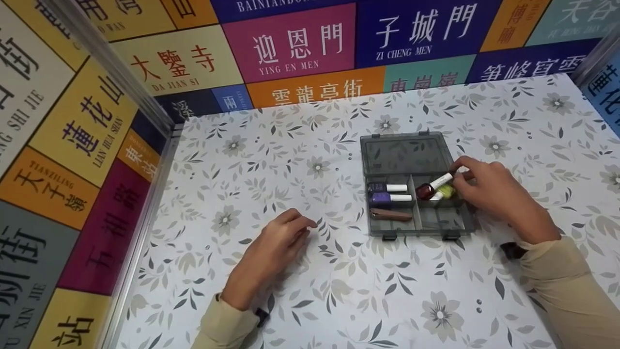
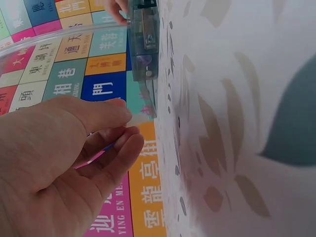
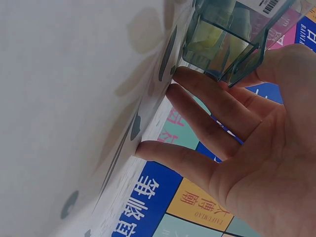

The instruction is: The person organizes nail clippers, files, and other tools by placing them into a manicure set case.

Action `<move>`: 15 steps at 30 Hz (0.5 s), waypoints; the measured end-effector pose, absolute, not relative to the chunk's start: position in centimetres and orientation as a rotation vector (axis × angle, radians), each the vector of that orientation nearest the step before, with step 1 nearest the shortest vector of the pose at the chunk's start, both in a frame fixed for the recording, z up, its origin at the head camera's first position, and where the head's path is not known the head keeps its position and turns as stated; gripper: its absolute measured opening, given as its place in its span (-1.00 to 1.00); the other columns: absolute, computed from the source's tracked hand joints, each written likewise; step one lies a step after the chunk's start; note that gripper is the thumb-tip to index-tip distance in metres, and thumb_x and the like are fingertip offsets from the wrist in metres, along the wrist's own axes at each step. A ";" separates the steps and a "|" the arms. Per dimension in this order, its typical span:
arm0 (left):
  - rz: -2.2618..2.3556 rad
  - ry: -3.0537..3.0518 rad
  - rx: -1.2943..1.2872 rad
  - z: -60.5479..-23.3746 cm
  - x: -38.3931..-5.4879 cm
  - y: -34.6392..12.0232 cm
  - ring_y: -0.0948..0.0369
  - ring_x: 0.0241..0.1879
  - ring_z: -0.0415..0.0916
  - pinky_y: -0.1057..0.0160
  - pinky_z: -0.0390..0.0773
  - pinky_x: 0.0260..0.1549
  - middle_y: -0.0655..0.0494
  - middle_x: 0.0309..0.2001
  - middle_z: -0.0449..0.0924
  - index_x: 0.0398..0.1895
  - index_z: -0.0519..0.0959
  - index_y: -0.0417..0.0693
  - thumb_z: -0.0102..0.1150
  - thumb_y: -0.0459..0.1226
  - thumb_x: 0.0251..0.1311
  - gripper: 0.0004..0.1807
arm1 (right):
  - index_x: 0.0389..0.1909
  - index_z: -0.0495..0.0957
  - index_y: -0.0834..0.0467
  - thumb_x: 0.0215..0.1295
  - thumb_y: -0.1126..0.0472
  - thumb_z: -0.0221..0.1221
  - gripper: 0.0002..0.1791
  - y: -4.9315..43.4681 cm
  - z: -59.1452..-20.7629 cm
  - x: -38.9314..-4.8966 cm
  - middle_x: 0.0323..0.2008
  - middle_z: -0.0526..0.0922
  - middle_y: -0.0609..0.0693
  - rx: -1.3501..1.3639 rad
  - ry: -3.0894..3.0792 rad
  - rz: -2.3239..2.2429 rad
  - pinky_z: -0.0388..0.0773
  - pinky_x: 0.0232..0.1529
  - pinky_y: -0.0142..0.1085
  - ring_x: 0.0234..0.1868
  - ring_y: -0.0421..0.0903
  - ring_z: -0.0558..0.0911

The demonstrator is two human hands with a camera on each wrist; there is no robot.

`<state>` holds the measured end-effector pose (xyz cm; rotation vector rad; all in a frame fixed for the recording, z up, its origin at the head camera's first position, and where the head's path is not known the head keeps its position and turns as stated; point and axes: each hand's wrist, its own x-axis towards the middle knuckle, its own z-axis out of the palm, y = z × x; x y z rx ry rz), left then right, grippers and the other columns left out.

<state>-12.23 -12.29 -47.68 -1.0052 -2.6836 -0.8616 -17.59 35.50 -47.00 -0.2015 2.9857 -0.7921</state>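
Note:
A grey see-through compartment box (image 1: pixel 420 229) lies on the table with its lid (image 1: pixel 404 154) folded back. My right hand (image 1: pixel 499 194) is at its right side, thumb and index finger at the white cap end of a dark red nail polish bottle (image 1: pixel 426 191), which is tilted in the upper right compartment. The other fingers (image 3: pixel 197 118) reach down to the tabletop beside the box. A yellow-green nail polish bottle (image 1: pixel 444 192) lies beneath the red one. In the left compartments are two purple nail polish bottles (image 1: pixel 380 197) and a brownish nail clipper (image 1: pixel 391 214). My left hand (image 1: pixel 273 245) hovers loosely curled, holding nothing.
The table has a white cloth (image 1: pixel 368 291) printed with grey leaves and flowers. Panels with coloured lettering (image 1: pixel 300 43) stand along the back edge and the left side (image 1: pixel 82 131).

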 end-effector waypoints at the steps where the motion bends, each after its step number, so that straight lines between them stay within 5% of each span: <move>1: -0.853 -2.679 -1.008 -47.6 -12.3 -12.2 0.26 -0.25 0.59 0.31 0.69 -0.22 0.09 -0.13 0.68 -0.01 0.79 -0.04 0.33 -0.42 0.44 -0.82 | 0.15 0.63 0.10 0.60 0.11 0.05 -0.70 35.5 -47.0 -17.6 0.01 0.82 0.34 -0.200 2.984 -0.790 0.57 -0.21 -0.06 -0.10 0.19 0.81; 15: -0.838 -2.652 -1.098 -46.8 -12.8 -10.0 0.26 -0.24 0.60 0.34 0.69 -0.21 0.07 -0.15 0.68 -0.01 0.77 -0.09 0.30 -0.45 0.43 -0.81 | 0.14 0.63 0.11 0.60 0.11 0.02 -0.69 35.5 -47.1 -17.6 0.04 0.80 0.36 -0.202 2.992 -0.796 0.60 -0.06 0.10 0.04 0.28 0.79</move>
